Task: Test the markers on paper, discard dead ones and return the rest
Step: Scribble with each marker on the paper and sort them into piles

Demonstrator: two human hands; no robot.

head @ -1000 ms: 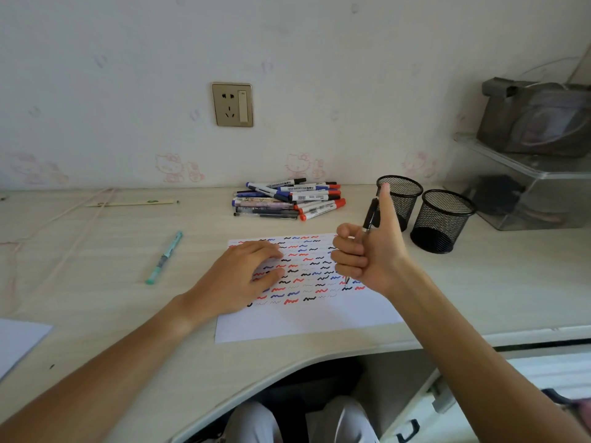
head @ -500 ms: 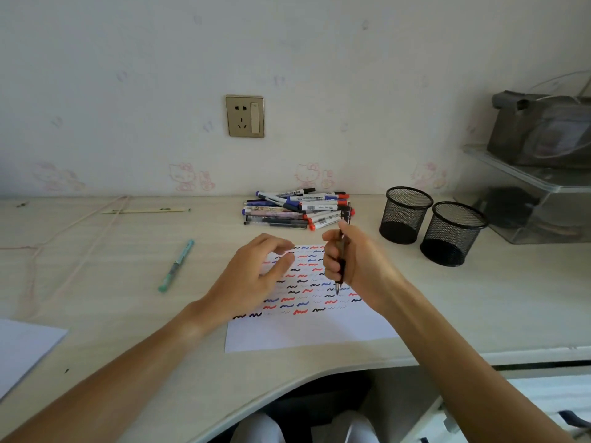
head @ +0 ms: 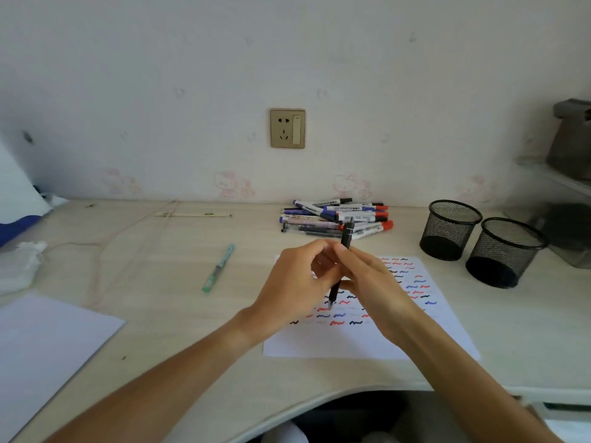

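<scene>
- Both forearms came in from the bottom edge and met over the test paper (head: 367,343), with the hands raised a bit off the desk (head: 160,266).
- The right hand (head: 374,279) was clenched around the middle of a black pen (head: 346,235), thumb side towards the left hand.
- The pen stood nearly upright. Its long axis ran top to bottom, with the clicker end poking up above the knuckles and the tip pointing down at the squiggles, just below the fingers. Couldn't tell if the tip actually touched the sheet.
- The left hand (head: 297,282) was curled in right against the right one, fingertips at the pen's barrel. It looked like a pinch, but the fingers overlapped too much to be sure.
- Beyond the fingers lay the pile of markers (head: 335,215), all on their sides.
- Off to the right of the hands stood two black mesh cups (head: 451,231).
- Left of the hands, a teal pen (head: 218,268) lay alone on the desk.
</scene>
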